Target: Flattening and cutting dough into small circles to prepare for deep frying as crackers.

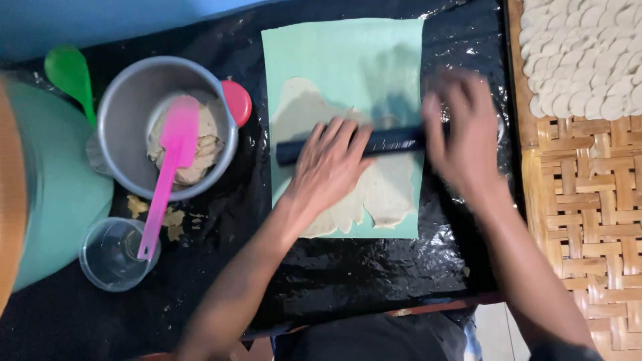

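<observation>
A dark rolling pin [388, 142] lies crosswise, its long axis running 9 to 3 o'clock, on a thin sheet of beige dough [374, 194] spread over a pale green mat [348, 53]. The left hand [328, 164] presses flat on the pin's left half, fingers spread and unclenched. The right hand [461, 134], blurred, covers its right end; its grip cannot be made out. Mat edges sit close at 9 and 3; more mat lies free toward 12. A metal pot [127, 113] with a pink spatula [167, 174] stands at 9.

Two hands [328, 167]; one roller [361, 144] — perhaps two spoons [167, 174].
</observation>
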